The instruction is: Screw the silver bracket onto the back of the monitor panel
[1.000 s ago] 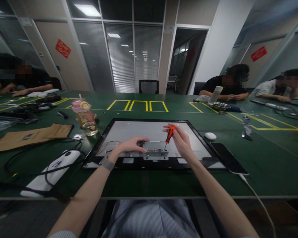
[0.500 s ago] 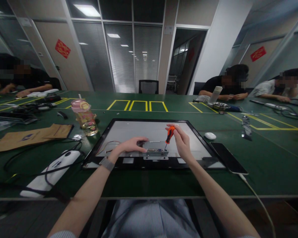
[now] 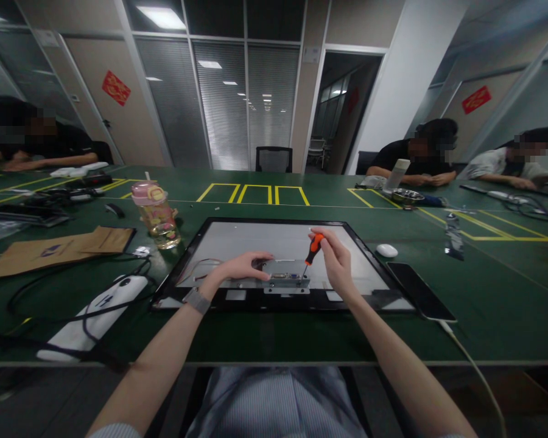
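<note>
Head view: the right hand (image 3: 337,266) is closed on a small screwdriver (image 3: 313,246), thumb and fingertips pinching the orange handle near its top. The thin shaft slants down and to the left, and its tip meets the top of a metal housing (image 3: 287,274). The left hand (image 3: 240,267) lies flat with fingers spread and loose, gripping nothing, its fingertips resting on the left end of that housing.

The housing sits on the grey back of a display panel (image 3: 237,238), close to the panel's near edge. The panel lies flat on the green desk (image 3: 274,337), directly in front of the person. Thin wires (image 3: 200,266) loop across the panel beside the left wrist.

The screwdriver looks light and stiff, and its slim handle suits a fingertip hold high up. The panel is broad and thin, so it probably flexes and cracks easily. The black frame at two opposite edges looks the safest place to hold it, well away from the wires and the housing.

A phone (image 3: 420,291) lies just right of the panel, and a pink-capped bottle (image 3: 158,216) stands near its far left corner.
</note>
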Demonstrator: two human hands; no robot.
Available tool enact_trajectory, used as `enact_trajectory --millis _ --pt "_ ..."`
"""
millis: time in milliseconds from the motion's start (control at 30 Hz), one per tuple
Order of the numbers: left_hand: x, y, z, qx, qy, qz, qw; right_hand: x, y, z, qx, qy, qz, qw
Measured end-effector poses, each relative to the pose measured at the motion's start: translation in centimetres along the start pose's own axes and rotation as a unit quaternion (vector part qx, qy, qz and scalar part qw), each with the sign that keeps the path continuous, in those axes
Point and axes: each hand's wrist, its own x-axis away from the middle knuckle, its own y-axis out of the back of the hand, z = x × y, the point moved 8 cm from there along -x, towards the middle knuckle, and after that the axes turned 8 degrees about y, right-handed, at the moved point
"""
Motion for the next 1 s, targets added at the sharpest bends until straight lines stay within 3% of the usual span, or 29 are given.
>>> enact_trajectory --millis 133,433,700,1000 --pt "-0.1 -0.1 -0.1 0.013 -0.015 -0.001 1.0 0.1 -0.5 -0.3 -0.039 -0.03 0.016 0.999" --pt "-0.3 -0.2 0.5 0.01 -0.015 0.001 1.0 -0.3 0.9 -0.5 -0.023 -0.007 -0.045 0.999" --pt "-0.3 -0.1 0.5 0.012 -0.005 -0.001 1.0 -0.2 0.0 -1.5 -0.09 -0.055 0.01 0.994" --pt "-0.1 -0.1 0.1 0.018 -0.016 -0.001 1.0 -0.1 -0.4 -1.8 -0.176 -0.083 0.003 0.981"
